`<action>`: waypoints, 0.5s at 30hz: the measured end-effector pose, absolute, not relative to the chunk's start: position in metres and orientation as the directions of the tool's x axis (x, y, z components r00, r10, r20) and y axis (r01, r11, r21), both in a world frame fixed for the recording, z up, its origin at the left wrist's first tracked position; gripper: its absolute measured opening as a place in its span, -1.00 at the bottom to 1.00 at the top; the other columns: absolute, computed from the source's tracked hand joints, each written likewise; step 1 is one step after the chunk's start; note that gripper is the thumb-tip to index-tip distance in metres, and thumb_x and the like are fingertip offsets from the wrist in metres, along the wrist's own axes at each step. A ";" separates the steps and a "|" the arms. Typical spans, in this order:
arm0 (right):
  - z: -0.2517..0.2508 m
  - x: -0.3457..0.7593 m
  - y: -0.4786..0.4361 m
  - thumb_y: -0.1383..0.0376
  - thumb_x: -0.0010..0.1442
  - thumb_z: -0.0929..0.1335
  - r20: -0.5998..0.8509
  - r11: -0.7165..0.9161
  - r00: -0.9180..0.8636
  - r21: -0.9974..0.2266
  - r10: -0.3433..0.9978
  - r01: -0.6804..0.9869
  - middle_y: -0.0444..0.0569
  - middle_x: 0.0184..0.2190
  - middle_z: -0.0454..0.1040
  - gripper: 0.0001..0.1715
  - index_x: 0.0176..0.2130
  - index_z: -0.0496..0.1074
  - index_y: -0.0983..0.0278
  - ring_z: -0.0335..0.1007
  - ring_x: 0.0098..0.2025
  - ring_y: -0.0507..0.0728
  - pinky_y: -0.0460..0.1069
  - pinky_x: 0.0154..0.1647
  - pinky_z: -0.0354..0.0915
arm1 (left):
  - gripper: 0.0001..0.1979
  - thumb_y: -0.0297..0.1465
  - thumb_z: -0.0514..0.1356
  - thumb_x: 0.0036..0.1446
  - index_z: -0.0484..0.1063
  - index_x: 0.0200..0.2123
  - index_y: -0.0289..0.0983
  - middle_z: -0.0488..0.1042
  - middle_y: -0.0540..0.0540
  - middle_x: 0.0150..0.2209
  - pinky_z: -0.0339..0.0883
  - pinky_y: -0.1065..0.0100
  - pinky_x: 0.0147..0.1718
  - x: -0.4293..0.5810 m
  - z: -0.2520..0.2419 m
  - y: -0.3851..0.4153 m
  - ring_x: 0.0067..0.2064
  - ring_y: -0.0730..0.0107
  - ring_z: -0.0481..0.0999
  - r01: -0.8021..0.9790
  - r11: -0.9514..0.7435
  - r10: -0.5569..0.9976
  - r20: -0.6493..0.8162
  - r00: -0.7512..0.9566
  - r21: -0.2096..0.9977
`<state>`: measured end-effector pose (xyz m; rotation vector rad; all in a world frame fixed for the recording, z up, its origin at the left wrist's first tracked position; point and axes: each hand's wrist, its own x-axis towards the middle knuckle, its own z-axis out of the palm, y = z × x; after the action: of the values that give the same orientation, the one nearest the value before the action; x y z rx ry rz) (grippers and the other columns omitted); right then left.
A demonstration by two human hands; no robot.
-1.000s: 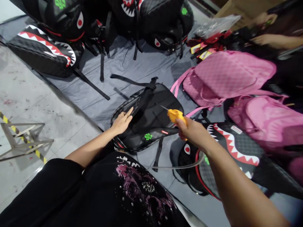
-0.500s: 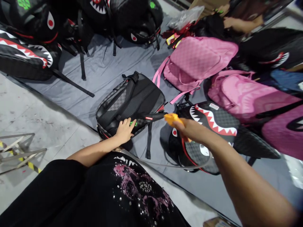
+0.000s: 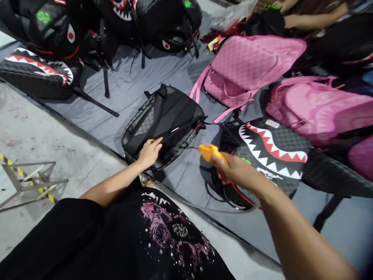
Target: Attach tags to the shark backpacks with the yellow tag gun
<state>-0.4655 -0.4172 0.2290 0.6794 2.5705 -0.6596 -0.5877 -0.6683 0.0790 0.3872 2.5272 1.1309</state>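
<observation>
Our left hand [image 3: 149,152] rests on the black backpack [image 3: 177,107], with its fingers slightly apart. This backpack lies on the grey sheet [image 3: 163,72], near to a pink backpack [image 3: 247,60]. In our right hand [image 3: 230,167] we have the orange tool [image 3: 208,151], the fingers clamped around it, and its thin nozzle [image 3: 192,147] points toward the black backpack's side

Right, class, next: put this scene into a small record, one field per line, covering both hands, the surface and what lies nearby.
Left hand: laid on a black checkered backpack, straps facing up
Right hand: gripping an orange pistol-shaped tool, pointed toward that backpack
Surface: creased grey sheet
Nearby: pink checkered backpack; black backpack with red-and-white shark-mouth print
Another person: bare forearm, upper right
</observation>
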 end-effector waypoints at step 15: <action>0.168 -0.394 -0.526 0.05 0.41 0.09 -0.531 0.763 -0.691 -0.121 0.491 0.635 0.05 -0.40 0.56 -0.52 0.01 0.38 0.24 0.52 -0.35 0.20 -0.03 -0.44 0.17 | -0.58 -0.25 0.10 0.27 0.31 0.15 -0.26 0.30 -0.22 0.21 0.02 0.13 0.28 -0.635 0.087 -0.731 0.28 0.15 0.18 -0.023 0.390 0.073 -0.055 -0.996 0.921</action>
<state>-0.3937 -0.5258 0.1677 0.8490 2.4809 -0.4084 -0.6354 -0.7309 0.0865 0.0461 2.5455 1.6889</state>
